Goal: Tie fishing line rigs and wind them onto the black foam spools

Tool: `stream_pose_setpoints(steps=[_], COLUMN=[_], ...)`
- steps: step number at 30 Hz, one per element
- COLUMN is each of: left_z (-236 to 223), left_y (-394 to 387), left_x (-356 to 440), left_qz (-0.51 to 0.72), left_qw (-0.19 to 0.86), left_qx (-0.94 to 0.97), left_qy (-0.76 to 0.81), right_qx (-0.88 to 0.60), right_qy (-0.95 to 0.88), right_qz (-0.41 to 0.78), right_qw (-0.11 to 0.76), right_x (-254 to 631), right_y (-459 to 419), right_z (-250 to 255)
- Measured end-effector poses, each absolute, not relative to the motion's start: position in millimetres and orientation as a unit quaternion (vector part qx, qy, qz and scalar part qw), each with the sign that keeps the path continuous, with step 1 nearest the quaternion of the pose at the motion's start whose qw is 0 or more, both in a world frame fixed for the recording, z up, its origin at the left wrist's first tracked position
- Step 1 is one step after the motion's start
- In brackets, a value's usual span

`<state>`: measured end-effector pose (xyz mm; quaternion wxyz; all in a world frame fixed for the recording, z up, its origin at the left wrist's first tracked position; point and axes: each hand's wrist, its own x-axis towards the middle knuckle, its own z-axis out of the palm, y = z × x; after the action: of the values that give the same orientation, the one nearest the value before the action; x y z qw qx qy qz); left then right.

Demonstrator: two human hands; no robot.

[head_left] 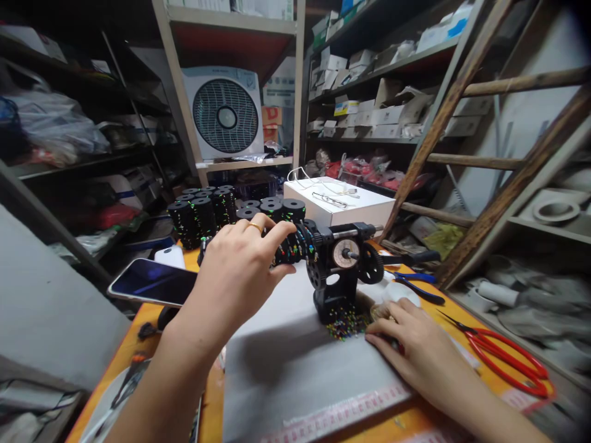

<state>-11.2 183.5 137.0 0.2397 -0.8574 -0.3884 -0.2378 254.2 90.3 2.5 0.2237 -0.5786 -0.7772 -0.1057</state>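
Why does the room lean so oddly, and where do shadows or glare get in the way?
In the head view, shelves and ladder slant and stretch towards the edges, like wide-lens distortion; the upper right corner goes black; a soft shadow crosses the pale sheet; the phone shows bluish reflections; the tiny beads look slightly soft.

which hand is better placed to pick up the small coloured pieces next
Right, most likely. The right hand is down on the table side, right by the small coloured pieces, while the left hand is raised, up beside the black machine.
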Motion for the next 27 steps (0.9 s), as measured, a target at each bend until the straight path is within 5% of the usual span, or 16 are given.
stream_pose_setpoints(steps=[15, 27], left_z=[135.6, 135.9], left_y=[187.7, 186.8], left_x=[-13.1, -13.6], left_qz=[-0.244, -0.242], left_qw=[0.24, 0.233], left_qx=[-0.858, -0.861], left_qy=[-0.383, -0.381], right_qx=[-0.418, -0.419], right_qy=[-0.769, -0.763], right_qz=[-0.093, -0.262], right_qw=[0.475, 0.416], right_x=[196.4, 168.8], right_y=[121.1, 139.0], right_z=[94.3, 119.7])
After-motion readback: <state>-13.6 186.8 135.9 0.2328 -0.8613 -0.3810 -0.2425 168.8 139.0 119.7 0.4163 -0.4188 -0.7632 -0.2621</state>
